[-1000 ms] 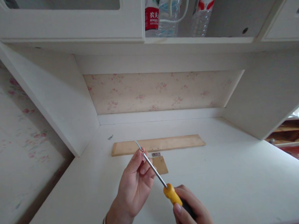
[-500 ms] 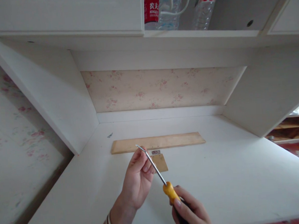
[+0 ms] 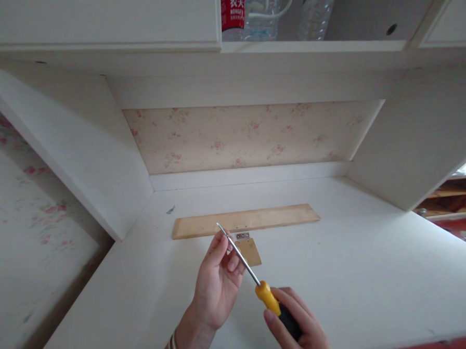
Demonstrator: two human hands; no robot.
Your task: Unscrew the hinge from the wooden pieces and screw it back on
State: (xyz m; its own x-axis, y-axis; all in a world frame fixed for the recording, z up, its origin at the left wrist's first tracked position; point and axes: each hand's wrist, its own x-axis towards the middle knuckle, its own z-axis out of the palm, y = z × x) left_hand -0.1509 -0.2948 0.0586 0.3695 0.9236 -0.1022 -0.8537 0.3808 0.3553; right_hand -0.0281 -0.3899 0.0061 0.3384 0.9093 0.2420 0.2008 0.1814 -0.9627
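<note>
My right hand point(image 3: 297, 322) is wrapped round the yellow and black handle of a screwdriver point(image 3: 244, 261). Its steel shaft slants up and left to my left hand point(image 3: 219, 282). There, thumb and forefinger pinch a thin metal screw point(image 3: 221, 228) lined up with the screwdriver's end, its point sticking out past the fingertips. Whether the tip is seated in the screw head is hard to see. Beyond the hands, a long wooden strip point(image 3: 266, 218) lies on the white surface. A small metal hinge point(image 3: 243, 236) and a small square wooden piece point(image 3: 251, 252) lie in front of it, partly behind my left hand.
A few small screws point(image 3: 171, 210) lie left of the strip on the white tabletop point(image 3: 359, 272). White side panels point(image 3: 78, 135) stand at both ends. Overhead is a cabinet shelf point(image 3: 312, 46) with plastic bottles point(image 3: 233, 10). Floral wallpaper point(image 3: 250, 134) covers the back.
The screw's point has swung slightly up and to the right, more in line with the shaft. My right-hand fingers have shifted on the handle, showing more of its black part.
</note>
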